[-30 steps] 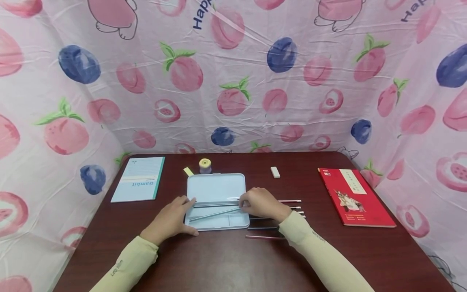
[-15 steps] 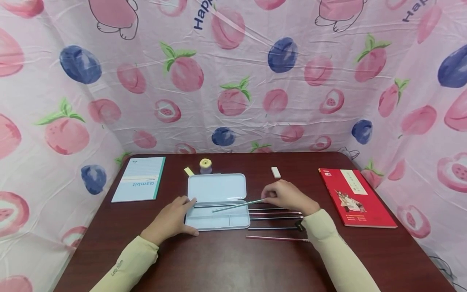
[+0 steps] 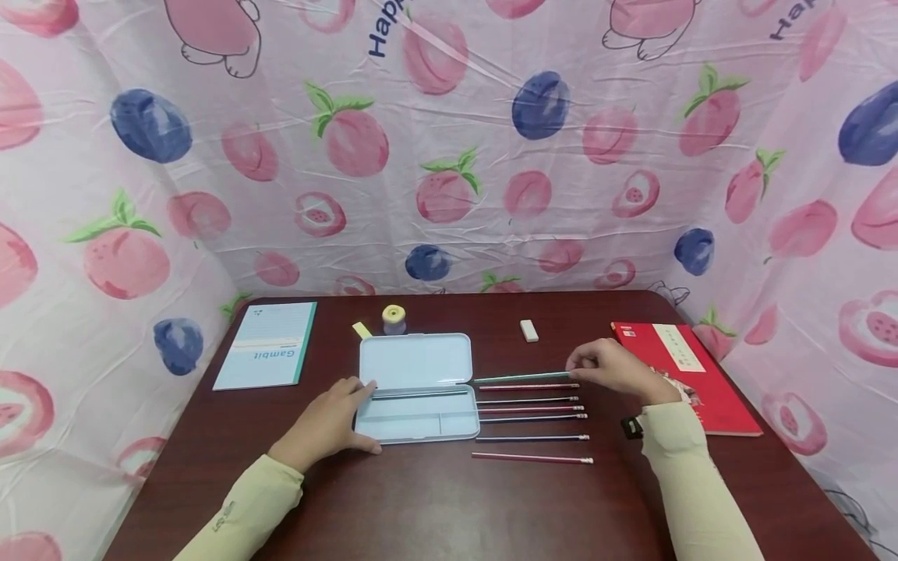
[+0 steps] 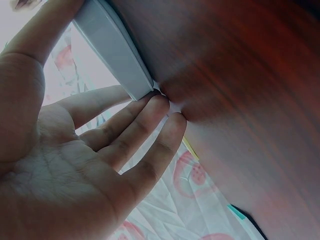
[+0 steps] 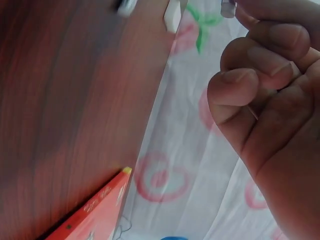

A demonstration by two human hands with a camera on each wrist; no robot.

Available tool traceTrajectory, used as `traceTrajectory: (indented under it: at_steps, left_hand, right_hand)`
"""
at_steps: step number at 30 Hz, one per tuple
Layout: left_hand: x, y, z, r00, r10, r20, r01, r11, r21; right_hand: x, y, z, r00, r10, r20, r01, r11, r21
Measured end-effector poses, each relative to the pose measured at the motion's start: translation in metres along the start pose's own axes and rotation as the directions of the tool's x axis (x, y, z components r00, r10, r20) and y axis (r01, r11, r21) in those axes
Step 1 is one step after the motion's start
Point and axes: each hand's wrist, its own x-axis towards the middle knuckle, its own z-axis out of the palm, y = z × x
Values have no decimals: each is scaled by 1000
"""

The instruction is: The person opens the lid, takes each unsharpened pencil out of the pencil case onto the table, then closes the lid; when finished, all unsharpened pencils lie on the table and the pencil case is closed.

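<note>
A light blue pencil case lies with its lid raised at the back. My left hand holds the case's left end, thumb at the front corner and fingers near the hinge; the left wrist view shows the case wall between thumb and fingers. To the right, my right hand pinches a green pencil by its eraser end, which shows at the top of the right wrist view as a white tip. Beneath it, several red and dark pencils lie in a row. Slim dark pencils remain inside the case.
Behind the case stand a yellow-topped round container and a yellow strip. A white eraser lies back right. A red book is right, partly behind my right arm; a notebook is far left.
My right hand has carried the green pencil out of the case and to the right, bringing it beside the other pencils. The left hand has stayed on the case.
</note>
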Motion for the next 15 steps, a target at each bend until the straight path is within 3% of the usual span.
traceTrajectory:
  at_steps: [4, 15]
  left_hand:
    - [0, -1, 1, 1000, -3, 2, 3, 1000, 2]
    - [1, -2, 2, 1000, -1, 7, 1, 1000, 1]
  right_hand:
    - [-2, 4, -3, 998, 52, -22, -52, 999, -6]
    - [16, 10, 11, 998, 38, -48, -39, 999, -23]
